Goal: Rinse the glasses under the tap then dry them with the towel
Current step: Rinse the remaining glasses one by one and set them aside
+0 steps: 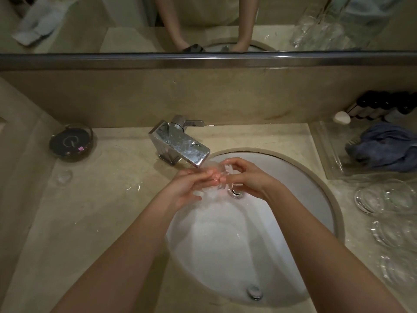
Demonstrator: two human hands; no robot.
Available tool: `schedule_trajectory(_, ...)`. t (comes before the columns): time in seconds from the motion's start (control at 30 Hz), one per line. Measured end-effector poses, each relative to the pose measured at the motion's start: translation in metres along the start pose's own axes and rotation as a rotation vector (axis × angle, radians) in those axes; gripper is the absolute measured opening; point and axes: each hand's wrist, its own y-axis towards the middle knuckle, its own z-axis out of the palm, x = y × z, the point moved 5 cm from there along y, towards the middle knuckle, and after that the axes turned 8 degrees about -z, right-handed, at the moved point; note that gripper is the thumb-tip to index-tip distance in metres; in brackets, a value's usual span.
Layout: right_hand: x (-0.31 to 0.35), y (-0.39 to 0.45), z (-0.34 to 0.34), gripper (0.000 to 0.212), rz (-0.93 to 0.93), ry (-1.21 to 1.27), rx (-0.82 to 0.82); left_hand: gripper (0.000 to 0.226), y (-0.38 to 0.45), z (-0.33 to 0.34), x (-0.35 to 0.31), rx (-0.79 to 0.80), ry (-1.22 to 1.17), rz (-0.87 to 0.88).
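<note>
Both my hands meet under the chrome tap [180, 146] over the white sink [304, 177]. My right hand [248, 177] grips a clear glass [226, 175] by its rim, fingers curled round it. My left hand [191, 184] has its fingers stretched against the glass, inside or along it; which one I cannot tell. Water runs over the glass and my fingers. A blue-grey towel [383, 147] lies crumpled on a clear tray [327, 150] at the right. Several more clear glasses [383, 195] lie on the counter at the right.
A round dark dish [71, 142] sits on the counter at the left, with a small clear lid [64, 177] in front of it. Dark bottles [388, 105] and a white piece of soap [341, 117] stand at the back right. A mirror runs above the backsplash.
</note>
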Motion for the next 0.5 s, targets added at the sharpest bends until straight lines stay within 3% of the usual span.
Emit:
schedule_trajectory(0.1, 0.001, 0.0, -0.002, 0.044, -0.037, 0.069, -0.015, 0.012, 0.001, 0.005, -0.003, 0.021, -0.019, 0.023)
schedule_trajectory(0.17, -0.003, -0.002, 0.003, 0.034, 0.056, 0.156, -0.002, 0.02, 0.0, 0.007, -0.006, 0.039, -0.009, 0.027)
schedule_trajectory(0.23, -0.008, -0.004, 0.01, 0.048, 0.187, 0.181, -0.003, 0.029, 0.0, 0.009, -0.006, 0.05, 0.03, 0.01)
schedule_trajectory(0.3, -0.008, -0.004, 0.015, 0.043, 0.216, 0.177, -0.015, 0.029, 0.002, 0.008, -0.004, 0.036, 0.031, -0.004)
schedule_trajectory(0.4, -0.007, -0.001, 0.017, 0.017, 0.088, 0.079, 0.029, 0.018, 0.004, 0.004, -0.001, 0.0, 0.02, -0.021)
schedule_trajectory(0.5, -0.005, 0.002, 0.012, 0.033, -0.018, 0.016, 0.034, 0.024, 0.006, 0.002, 0.001, 0.011, 0.03, -0.005)
